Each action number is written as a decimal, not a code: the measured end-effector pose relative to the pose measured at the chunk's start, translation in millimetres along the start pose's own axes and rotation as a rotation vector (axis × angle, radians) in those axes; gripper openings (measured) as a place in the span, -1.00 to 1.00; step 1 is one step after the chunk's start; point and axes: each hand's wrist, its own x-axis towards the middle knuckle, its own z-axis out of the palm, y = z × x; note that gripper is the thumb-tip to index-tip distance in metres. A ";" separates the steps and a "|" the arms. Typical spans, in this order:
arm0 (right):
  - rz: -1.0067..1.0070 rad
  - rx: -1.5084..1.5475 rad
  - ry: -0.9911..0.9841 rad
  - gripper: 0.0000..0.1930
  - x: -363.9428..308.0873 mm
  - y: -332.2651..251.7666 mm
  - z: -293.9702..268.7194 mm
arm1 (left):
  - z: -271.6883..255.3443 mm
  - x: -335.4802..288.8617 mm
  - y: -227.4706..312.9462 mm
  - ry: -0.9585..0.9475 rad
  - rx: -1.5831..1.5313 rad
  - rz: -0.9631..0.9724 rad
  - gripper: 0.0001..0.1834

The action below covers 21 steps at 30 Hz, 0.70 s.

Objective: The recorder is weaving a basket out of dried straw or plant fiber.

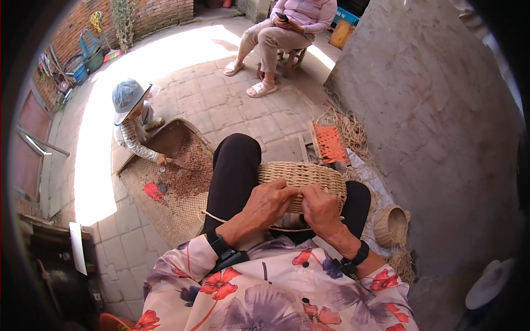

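Observation:
A tan basket point(301, 172), woven from straw-coloured cord, lies on its side across my lap between my knees. My left hand point(270, 201) has its thumb and fingers pinched at the basket's near edge. Close against it, my right hand point(320, 208) is closed on the same edge, knuckles up. Whether a single strand is between the fingertips is hidden. A loose cord end point(214, 217) sticks out to the left over my thigh, and more cord runs below my hands.
At left, a person in a blue hat point(128, 99) reaches into small brown pieces point(190, 165) on a woven mat point(146, 193). Another seated person point(287, 27) holds a phone. On my right are a small basket point(391, 226), loose cord point(345, 127), orange webbing point(329, 143) and a grey wall point(436, 110).

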 end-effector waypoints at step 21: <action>0.816 1.358 -0.055 -0.48 9.5 -13.7 -28.3 | -15.2 22.9 -0.2 -0.049 -0.133 0.050 -0.87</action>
